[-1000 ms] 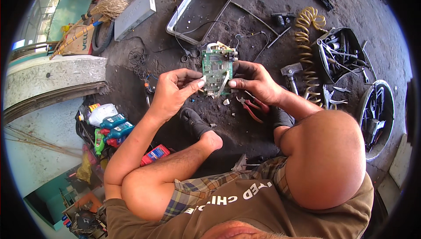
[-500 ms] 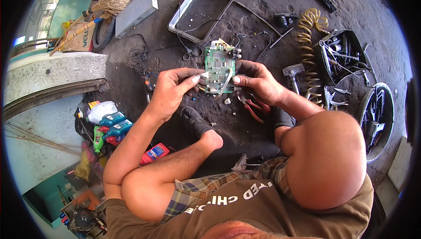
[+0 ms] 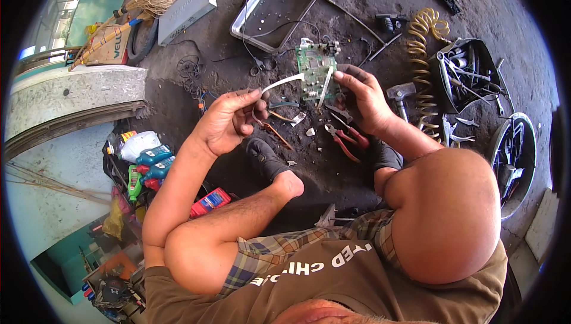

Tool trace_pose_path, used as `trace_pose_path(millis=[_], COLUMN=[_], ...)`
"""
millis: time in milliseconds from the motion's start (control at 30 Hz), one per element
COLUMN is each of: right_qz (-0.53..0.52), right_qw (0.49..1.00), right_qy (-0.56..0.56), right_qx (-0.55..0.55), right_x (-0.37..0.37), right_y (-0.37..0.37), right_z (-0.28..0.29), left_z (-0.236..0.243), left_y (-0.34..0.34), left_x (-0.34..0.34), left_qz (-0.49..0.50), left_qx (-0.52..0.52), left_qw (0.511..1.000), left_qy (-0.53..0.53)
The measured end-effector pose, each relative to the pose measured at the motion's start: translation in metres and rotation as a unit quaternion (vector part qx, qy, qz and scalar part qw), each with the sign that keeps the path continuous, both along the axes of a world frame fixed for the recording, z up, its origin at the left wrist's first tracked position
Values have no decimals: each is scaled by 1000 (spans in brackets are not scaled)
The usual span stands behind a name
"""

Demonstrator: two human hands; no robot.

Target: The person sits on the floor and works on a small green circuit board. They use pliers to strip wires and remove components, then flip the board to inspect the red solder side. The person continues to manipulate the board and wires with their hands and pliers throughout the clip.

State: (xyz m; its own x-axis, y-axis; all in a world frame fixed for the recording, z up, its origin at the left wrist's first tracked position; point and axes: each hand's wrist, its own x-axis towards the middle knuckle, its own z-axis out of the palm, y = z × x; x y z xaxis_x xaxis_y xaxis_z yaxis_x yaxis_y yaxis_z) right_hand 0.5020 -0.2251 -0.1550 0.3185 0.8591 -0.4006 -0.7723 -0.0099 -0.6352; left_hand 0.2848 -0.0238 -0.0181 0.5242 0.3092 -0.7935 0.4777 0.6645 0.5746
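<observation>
My left hand (image 3: 232, 119) is closed on the loose end of a white ribbon cable (image 3: 281, 83), which stretches to the left edge of a green circuit board (image 3: 312, 62). My right hand (image 3: 363, 101) grips that board by its right side, thumb near the edge. A second pale strip (image 3: 326, 86) lies slanted across the board. Below on the dark ground are red-handled pliers (image 3: 348, 151), another tool (image 3: 339, 116) with dark jaws, a thin copper-coloured strip (image 3: 276, 136) and small pale scraps (image 3: 309, 132).
A metal tray (image 3: 238, 23) and grey flat box (image 3: 184, 14) lie ahead. Right are a hammer (image 3: 399, 93), coiled yellow hose (image 3: 420, 53), tool case (image 3: 458, 98) and round bin (image 3: 496, 202). Left are brooms (image 3: 151, 2), bottles (image 3: 154, 154) and a concrete ledge (image 3: 71, 98).
My right hand has moved the board up and rightward. My left hand has drawn away to the left with the cable end, and more items beneath the board now show.
</observation>
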Motion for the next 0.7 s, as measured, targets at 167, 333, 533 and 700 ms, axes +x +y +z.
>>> trace_pose_path(millis=[167,333,533,700], right_qz=[25,83,306,334], right_qw=[999,994,943,923], right_qy=[14,43,-58,-156], right_qx=[-23,-60,-120,115], right_x=[-2,-6,-5,-23], right_y=[0,0,-1,-5], right_z=[-5,6,7,13], left_z=[0,-22,-19,-10], left_y=[-6,11,-11,-23], left_x=[5,-8,4,15], left_qz=[53,55,131,137], left_qx=[-12,-174,-59,-51], left_qw=[998,973,986,984], left_qy=[22,-139,-84,-101])
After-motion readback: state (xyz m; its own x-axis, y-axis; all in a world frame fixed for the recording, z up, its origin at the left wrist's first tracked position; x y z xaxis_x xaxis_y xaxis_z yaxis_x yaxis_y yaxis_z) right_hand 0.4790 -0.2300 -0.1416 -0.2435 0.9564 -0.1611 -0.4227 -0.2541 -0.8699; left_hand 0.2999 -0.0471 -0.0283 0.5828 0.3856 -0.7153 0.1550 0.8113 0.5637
